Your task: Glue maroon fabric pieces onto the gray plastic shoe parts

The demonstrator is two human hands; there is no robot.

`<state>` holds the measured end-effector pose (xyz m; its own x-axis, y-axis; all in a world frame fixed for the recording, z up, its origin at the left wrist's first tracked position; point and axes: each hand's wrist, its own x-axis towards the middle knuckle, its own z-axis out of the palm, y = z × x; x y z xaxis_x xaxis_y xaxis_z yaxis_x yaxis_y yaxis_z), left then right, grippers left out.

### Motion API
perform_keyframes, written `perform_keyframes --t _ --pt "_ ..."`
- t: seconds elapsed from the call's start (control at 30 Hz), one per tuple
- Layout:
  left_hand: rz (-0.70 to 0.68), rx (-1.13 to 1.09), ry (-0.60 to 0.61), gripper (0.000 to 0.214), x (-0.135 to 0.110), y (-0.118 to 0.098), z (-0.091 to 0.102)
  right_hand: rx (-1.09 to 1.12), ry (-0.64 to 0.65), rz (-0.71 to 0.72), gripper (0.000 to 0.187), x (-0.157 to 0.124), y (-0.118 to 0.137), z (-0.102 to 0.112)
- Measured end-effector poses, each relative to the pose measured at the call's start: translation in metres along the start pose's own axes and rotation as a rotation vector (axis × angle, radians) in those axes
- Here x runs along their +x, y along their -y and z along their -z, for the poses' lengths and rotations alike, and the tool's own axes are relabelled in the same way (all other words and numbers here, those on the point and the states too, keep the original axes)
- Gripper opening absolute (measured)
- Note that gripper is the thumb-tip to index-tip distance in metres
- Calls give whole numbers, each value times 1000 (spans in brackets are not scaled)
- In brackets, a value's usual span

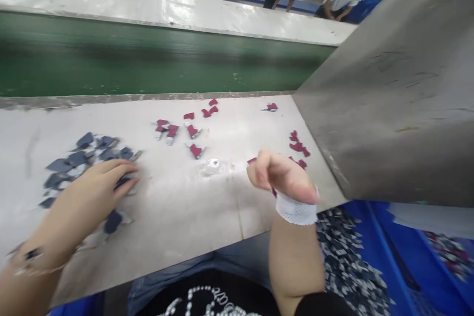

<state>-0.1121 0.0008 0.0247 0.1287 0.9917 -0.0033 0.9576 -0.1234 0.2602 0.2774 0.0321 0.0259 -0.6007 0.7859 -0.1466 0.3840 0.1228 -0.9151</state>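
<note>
I have my left grip (98,183) down on the heap of dark grey pieces (77,159) at the left of the bench (185,202), thumb and fingers half closed around a dark edge; I can't tell whether it has firm hold of one. My right grip (279,174) is loosely curled over the right side, by some maroon pieces (297,147), and blur hides whether anything sits in it. To single out a dark piece well, I'd pinch its free edge and slide it clear before lifting, since the heap overlaps and a neighbour could ride along. A round clear object (212,166) lies between my two grips, so I'd pass around it, and around the scattered maroon-and-white pieces (195,151) beyond. The metal panel (392,108) walls off my right; below the bench edge a blue bin (388,261) holds many grey pieces. Behind the bench runs a green strip (159,61).
</note>
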Motion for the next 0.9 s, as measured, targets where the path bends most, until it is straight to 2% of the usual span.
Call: perform_keyframes --t 0.07,0.13,0.2,0.3,0.37,0.47,0.53,0.6,0.67,0.73,0.8,0.9 --pt "-26 174 32 31 -3 -8 4 -17 -77 -40 77 9 10 -4" --pt "32 305 -16 32 -9 -15 5 -34 -107 -78 76 24 13 -16" --pt "65 354 12 34 -14 -20 3 -53 -112 -98 60 38 12 -32" --pt "80 256 72 29 -21 -21 0 -56 -94 -102 37 50 13 -50" --pt "82 147 86 26 -25 -20 -1 -42 -83 -128 40 46 16 -50" --pt "76 -4 90 36 -28 -25 2 -7 -119 -199 51 29 23 -36" --pt "90 -234 89 50 -25 -35 4 21 -170 -204 49 15 26 -25" --pt "102 -629 142 67 -18 -50 5 58 -231 -129 38 4 27 -14" --pt "112 -1072 326 73 -7 -66 2 112 -313 -25 29 -3 28 -6" --pt "153 -1422 557 67 4 -82 -6 194 -380 47 27 -7 28 0" --pt "240 -1625 711 54 11 -98 -18 233 -389 81 32 -7 27 5" --pt "376 -1723 795 46 12 -116 -37 133 -375 137 39 -3 23 8"
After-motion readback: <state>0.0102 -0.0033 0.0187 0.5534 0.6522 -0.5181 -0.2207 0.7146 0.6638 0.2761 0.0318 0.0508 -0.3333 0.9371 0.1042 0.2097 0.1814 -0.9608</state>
